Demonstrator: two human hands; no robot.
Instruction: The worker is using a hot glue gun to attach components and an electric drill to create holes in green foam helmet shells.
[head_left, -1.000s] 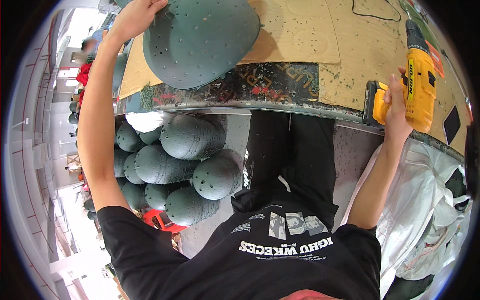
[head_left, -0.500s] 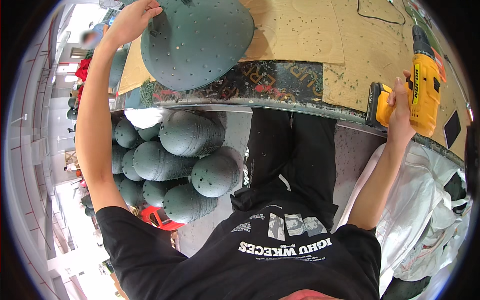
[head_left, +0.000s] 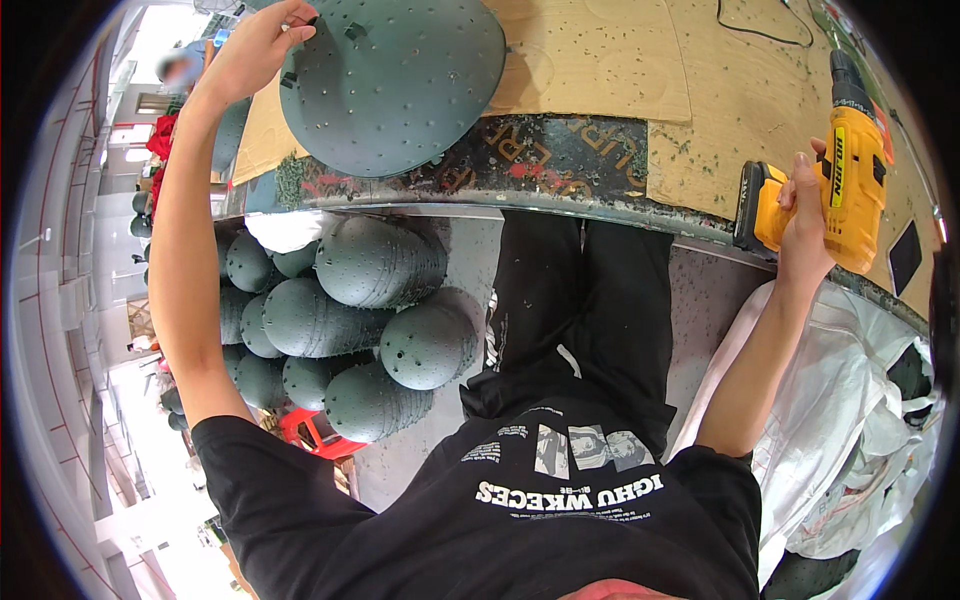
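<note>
A large rounded dark grey-green shell (head_left: 400, 95), dotted with small holes, lies on the bench at the upper left of centre. My left hand (head_left: 262, 48) is at its far left rim, thumb and fingers closed on a small black piece (head_left: 314, 21). Other short black pieces stick up from the shell, one of them a black tab (head_left: 355, 32) near the hand. My right hand (head_left: 806, 225) grips a yellow cordless drill (head_left: 852, 195) by its handle, over the right side of the bench. The drill's black chuck points away from me, apart from the shell.
Cardboard (head_left: 590, 60) strewn with dark shavings covers the bench. Stacks of similar shells (head_left: 325, 315) stand below at left, near a red stool (head_left: 315, 432). White sacks (head_left: 835, 400) are at right. A dark flat device (head_left: 904, 262) lies by the right edge; a black cable (head_left: 765, 38) runs behind.
The shell has turned slightly counterclockwise, its black tabs shifting left and nearer. A small black piece now shows at my left fingertips. My right hand and the drill have hardly moved.
</note>
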